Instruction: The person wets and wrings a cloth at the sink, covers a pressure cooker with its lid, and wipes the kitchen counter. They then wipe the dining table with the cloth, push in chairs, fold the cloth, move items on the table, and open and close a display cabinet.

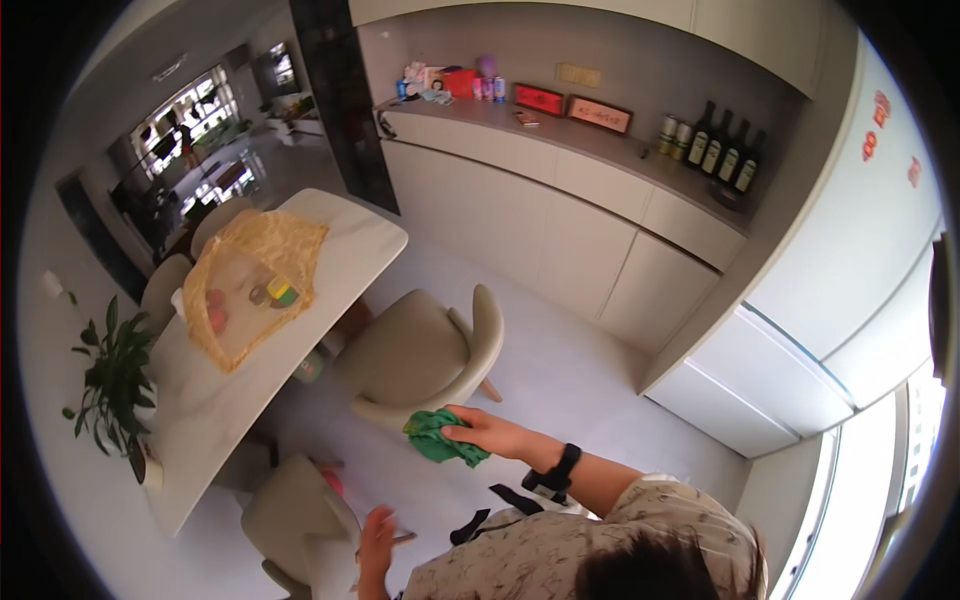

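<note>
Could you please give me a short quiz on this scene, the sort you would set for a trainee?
1. Multiple choice: what colour is the cloth in the grip of the right hand?
A) blue
B) green
C) orange

2. True or false: the mesh cover stands on the table, with things beneath it.

3. Count: how many dark bottles stand upright near one end of the counter?

Key: 1 B; 2 true; 3 four.
</note>
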